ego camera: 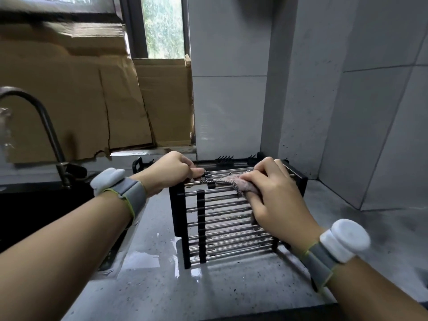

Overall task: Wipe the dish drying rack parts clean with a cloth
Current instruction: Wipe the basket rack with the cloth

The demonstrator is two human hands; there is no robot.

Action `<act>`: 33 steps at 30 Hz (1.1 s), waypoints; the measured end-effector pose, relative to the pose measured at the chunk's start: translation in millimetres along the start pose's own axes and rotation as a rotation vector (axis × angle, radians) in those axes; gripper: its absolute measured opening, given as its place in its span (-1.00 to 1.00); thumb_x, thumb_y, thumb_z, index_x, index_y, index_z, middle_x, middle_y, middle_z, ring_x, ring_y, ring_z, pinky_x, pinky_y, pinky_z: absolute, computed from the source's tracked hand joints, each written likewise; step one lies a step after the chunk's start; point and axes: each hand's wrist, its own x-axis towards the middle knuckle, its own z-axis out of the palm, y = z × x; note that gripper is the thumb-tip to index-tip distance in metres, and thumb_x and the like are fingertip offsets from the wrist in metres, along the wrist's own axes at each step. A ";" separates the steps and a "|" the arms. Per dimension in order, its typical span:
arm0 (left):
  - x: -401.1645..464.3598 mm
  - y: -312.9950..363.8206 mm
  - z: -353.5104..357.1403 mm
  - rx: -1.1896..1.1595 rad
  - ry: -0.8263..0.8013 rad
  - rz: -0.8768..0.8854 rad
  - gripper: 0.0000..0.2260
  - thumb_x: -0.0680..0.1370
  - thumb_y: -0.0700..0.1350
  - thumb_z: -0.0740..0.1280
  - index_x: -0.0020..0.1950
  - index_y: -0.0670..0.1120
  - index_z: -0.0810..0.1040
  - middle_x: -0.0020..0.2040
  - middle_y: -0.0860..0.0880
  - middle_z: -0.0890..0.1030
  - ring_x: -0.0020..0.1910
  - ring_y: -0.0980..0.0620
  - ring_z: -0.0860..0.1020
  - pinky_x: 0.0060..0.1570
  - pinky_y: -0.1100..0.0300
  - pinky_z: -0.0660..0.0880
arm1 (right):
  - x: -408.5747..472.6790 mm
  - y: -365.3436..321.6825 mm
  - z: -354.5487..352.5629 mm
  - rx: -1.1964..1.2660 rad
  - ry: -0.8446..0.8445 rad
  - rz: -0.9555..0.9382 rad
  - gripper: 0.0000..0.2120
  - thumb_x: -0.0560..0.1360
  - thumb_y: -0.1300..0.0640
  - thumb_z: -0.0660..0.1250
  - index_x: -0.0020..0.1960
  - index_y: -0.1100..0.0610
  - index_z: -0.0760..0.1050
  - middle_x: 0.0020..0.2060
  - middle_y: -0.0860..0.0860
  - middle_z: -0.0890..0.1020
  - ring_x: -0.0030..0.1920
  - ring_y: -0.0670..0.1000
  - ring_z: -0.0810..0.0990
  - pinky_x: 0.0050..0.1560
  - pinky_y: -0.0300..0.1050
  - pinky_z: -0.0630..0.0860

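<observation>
A dish rack part [222, 225] with a black frame and several steel rods stands tilted on the grey counter, its top edge leaning away from me. My left hand [172, 173] grips the rack's upper left corner. My right hand [271, 193] holds a pinkish-grey cloth [234, 181] bunched against the top rods, fingers curled over it. Part of the cloth hangs down under the palm.
A dark sink [34, 212] with a curved faucet [44, 126] lies to the left. Water pools on the counter [148, 258] beside the rack. More black rack parts [224, 158] sit behind, against the tiled wall. Cardboard [92, 100] covers the window area.
</observation>
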 end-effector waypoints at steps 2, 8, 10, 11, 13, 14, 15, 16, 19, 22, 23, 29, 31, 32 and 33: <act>-1.5 -0.5 -2.5 -0.004 0.002 0.014 -0.73 0.56 0.08 0.42 -0.14 -0.12 0.71 -0.18 -0.01 0.69 -0.10 0.03 0.61 0.02 0.14 0.48 | 0.6 -0.1 2.0 0.033 -0.005 0.020 -0.82 0.46 0.25 0.41 0.06 0.16 0.62 -0.09 -0.05 0.41 -0.05 0.00 0.37 -0.02 -0.23 0.27; -17.2 -11.6 -8.7 -0.161 0.312 0.143 -0.86 0.60 -0.03 0.35 -0.01 -0.03 0.69 -0.06 0.01 0.70 -0.02 0.04 0.64 0.06 0.13 0.54 | 10.9 0.0 -8.8 0.176 -0.032 0.114 -0.82 0.47 0.06 0.31 -0.02 0.06 0.65 -0.12 -0.10 0.46 -0.05 -0.06 0.49 -0.02 -0.28 0.35; -28.8 -22.4 -12.3 -0.194 0.444 0.180 -0.89 0.59 -0.06 0.35 -0.03 0.00 0.67 -0.08 0.07 0.68 -0.03 0.07 0.62 0.03 0.09 0.57 | 25.1 -7.1 -14.7 0.247 0.029 0.168 -0.88 0.49 0.10 0.36 -0.01 0.00 0.64 -0.11 -0.09 0.53 -0.06 -0.09 0.54 -0.06 -0.37 0.37; -35.5 -27.5 -11.9 -0.222 0.483 0.191 -0.90 0.59 -0.09 0.36 -0.05 -0.01 0.67 -0.10 0.06 0.67 -0.06 0.06 0.62 0.01 0.04 0.59 | 34.1 -12.2 -17.3 0.280 0.052 0.190 -0.89 0.49 0.13 0.40 0.00 -0.02 0.62 -0.10 -0.08 0.57 -0.06 -0.10 0.55 -0.09 -0.41 0.38; -50.7 -36.3 -6.2 -0.242 0.521 0.197 -0.91 0.58 -0.13 0.37 -0.09 -0.04 0.65 -0.16 0.03 0.66 -0.12 0.03 0.61 -0.02 -0.03 0.58 | 54.8 -26.7 -18.3 0.352 0.072 0.211 -0.85 0.47 0.17 0.44 -0.03 -0.05 0.56 -0.12 -0.06 0.60 -0.09 -0.10 0.58 -0.14 -0.38 0.42; -58.7 -39.0 -1.0 -0.257 0.521 0.195 -0.92 0.58 -0.15 0.38 -0.11 -0.04 0.64 -0.19 0.03 0.65 -0.15 0.04 0.60 -0.03 -0.04 0.58 | 65.2 -34.0 -15.2 0.374 0.078 0.201 -0.84 0.46 0.17 0.45 -0.06 -0.06 0.53 -0.14 -0.04 0.60 -0.11 -0.08 0.58 -0.14 -0.30 0.45; -66.0 -41.5 4.8 -0.284 0.513 0.193 -0.92 0.57 -0.16 0.39 -0.13 -0.04 0.62 -0.21 0.04 0.64 -0.17 0.05 0.59 -0.04 -0.04 0.58 | 74.3 -41.3 -9.2 0.378 0.072 0.180 -0.83 0.45 0.16 0.45 -0.08 -0.07 0.52 -0.15 -0.02 0.60 -0.12 -0.05 0.58 -0.12 -0.20 0.47; -72.6 -43.2 11.4 -0.319 0.496 0.193 -0.92 0.56 -0.17 0.40 -0.13 -0.04 0.62 -0.22 0.05 0.64 -0.17 0.06 0.59 -0.05 -0.04 0.59 | 82.2 -48.8 -1.7 0.363 0.039 0.161 -0.83 0.45 0.16 0.44 -0.08 -0.09 0.52 -0.14 -0.01 0.58 -0.11 -0.02 0.57 -0.10 -0.15 0.46; -90.7 -45.4 31.9 -0.388 0.454 0.174 -0.92 0.50 -0.20 0.46 -0.09 -0.05 0.59 -0.19 0.04 0.65 -0.16 0.09 0.60 -0.13 0.14 0.57 | 93.2 -60.5 22.7 0.198 -0.233 0.093 -0.89 0.48 0.04 0.39 0.00 -0.08 0.61 -0.05 0.02 0.54 -0.01 0.03 0.55 0.00 -0.15 0.42; -98.7 -44.9 45.5 -0.415 0.433 0.152 -0.83 0.44 -0.21 0.52 -0.05 -0.05 0.58 -0.17 0.03 0.65 -0.15 0.11 0.61 -0.18 0.24 0.55 | 100.0 -63.0 21.0 0.074 -0.581 0.051 -0.73 0.56 0.03 0.26 0.19 -0.02 0.64 0.16 0.00 0.59 0.19 0.02 0.53 0.26 -0.13 0.41; -99.1 -44.9 47.7 -0.405 0.434 0.151 -0.82 0.44 -0.20 0.53 -0.05 -0.05 0.58 -0.16 0.04 0.64 -0.15 0.12 0.61 -0.17 0.22 0.56 | 105.2 -63.9 15.8 0.053 -0.655 0.033 -0.70 0.56 0.10 0.24 0.23 -0.02 0.62 0.22 -0.03 0.59 0.23 -0.01 0.52 0.30 -0.16 0.39; -95.3 -46.1 49.4 -0.395 0.464 0.131 -0.83 0.43 -0.22 0.55 -0.10 -0.04 0.60 -0.20 0.05 0.65 -0.19 0.14 0.61 -0.12 0.23 0.57 | 130.2 -67.5 8.9 -0.215 -0.908 -0.216 -0.72 0.51 0.13 0.34 0.21 0.06 0.59 0.04 -0.04 0.62 0.03 0.04 0.56 0.16 -0.07 0.49; -95.8 -44.6 49.6 -0.411 0.465 0.122 -0.83 0.43 -0.23 0.55 -0.10 -0.04 0.60 -0.20 0.05 0.65 -0.21 0.15 0.61 -0.14 0.29 0.55 | 131.8 -71.2 18.6 -0.292 -0.906 -0.258 -0.80 0.50 0.14 0.33 0.11 0.11 0.59 0.01 0.04 0.62 0.01 0.11 0.57 0.10 -0.02 0.52; -96.3 -44.2 50.3 -0.412 0.461 0.117 -0.83 0.43 -0.23 0.54 -0.10 -0.04 0.60 -0.21 0.05 0.65 -0.23 0.17 0.60 -0.16 0.33 0.52 | 132.3 -72.8 23.6 -0.317 -0.909 -0.279 -0.83 0.50 0.14 0.34 0.08 0.11 0.59 0.00 0.06 0.62 -0.01 0.10 0.57 0.07 -0.04 0.53; -96.0 -44.0 50.2 -0.410 0.461 0.116 -0.82 0.44 -0.23 0.54 -0.10 -0.03 0.59 -0.21 0.05 0.65 -0.25 0.19 0.58 -0.17 0.37 0.50 | 133.6 -74.3 28.5 -0.335 -0.909 -0.295 -0.87 0.49 0.14 0.35 0.02 0.10 0.58 -0.01 0.07 0.63 -0.04 0.10 0.55 0.04 -0.05 0.52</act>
